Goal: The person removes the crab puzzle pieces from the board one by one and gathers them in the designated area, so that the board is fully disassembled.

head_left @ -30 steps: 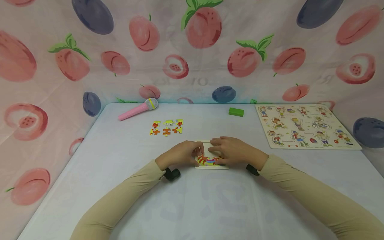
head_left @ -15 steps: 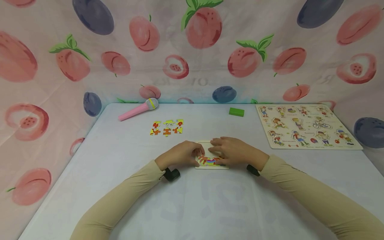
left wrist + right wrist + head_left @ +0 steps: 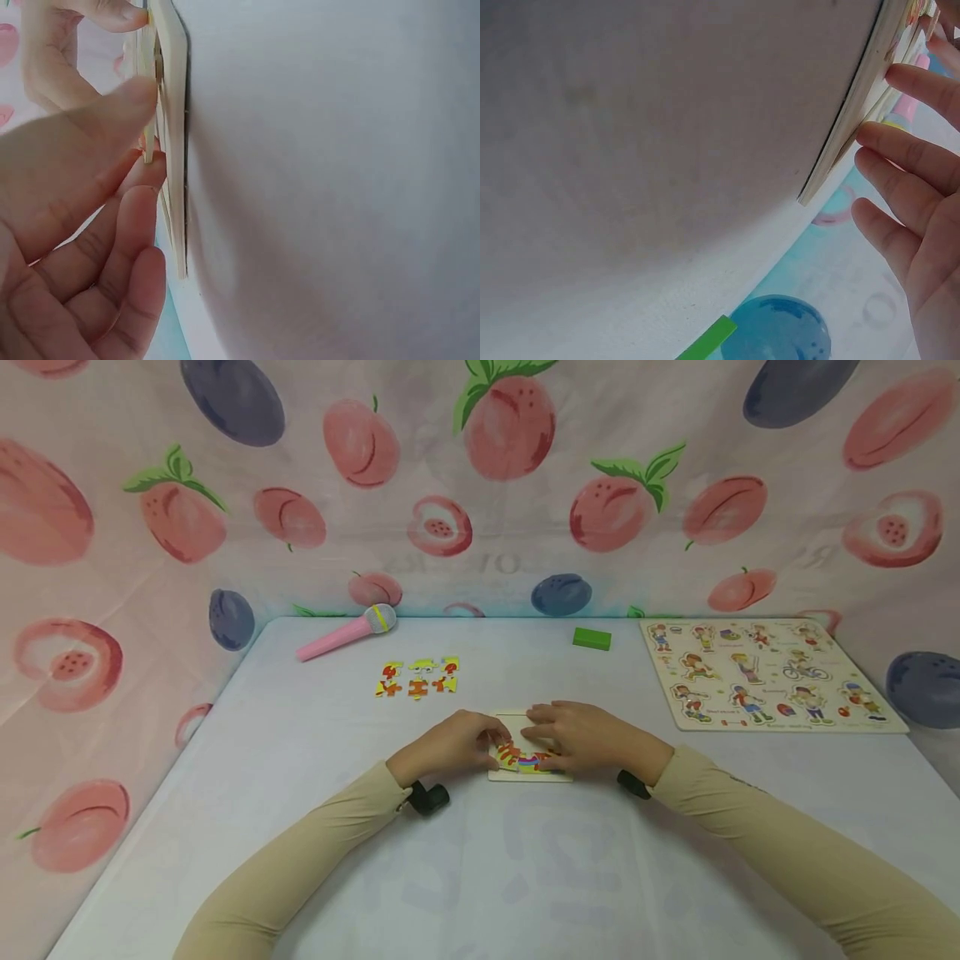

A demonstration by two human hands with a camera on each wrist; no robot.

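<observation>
A small wooden puzzle tray [image 3: 531, 777] lies on the table between both hands, its lower part filled with orange, yellow and rainbow-coloured pieces. My left hand [image 3: 459, 742] pinches a puzzle piece [image 3: 507, 752] between thumb and fingers at the tray's left side. In the left wrist view that piece [image 3: 149, 142] stands slightly off the tray [image 3: 177, 165], seen edge-on. Across the tray's right side rests my right hand [image 3: 581, 737], with fingers extended and thumb low near the pieces. Its fingertips touch the tray edge [image 3: 840, 131] in the right wrist view.
Several loose puzzle pieces [image 3: 417, 687] lie in two rows behind the left hand. A pink toy microphone [image 3: 347, 635] and a green block [image 3: 592, 638] are at the back. A larger picture puzzle board [image 3: 772, 675] occupies the right rear. A fruit-patterned cloth [image 3: 480, 485] hangs behind.
The piece in my left hand has tilted and shifted slightly, and a thin gap shows along its lower edge. My right hand stays almost still.
</observation>
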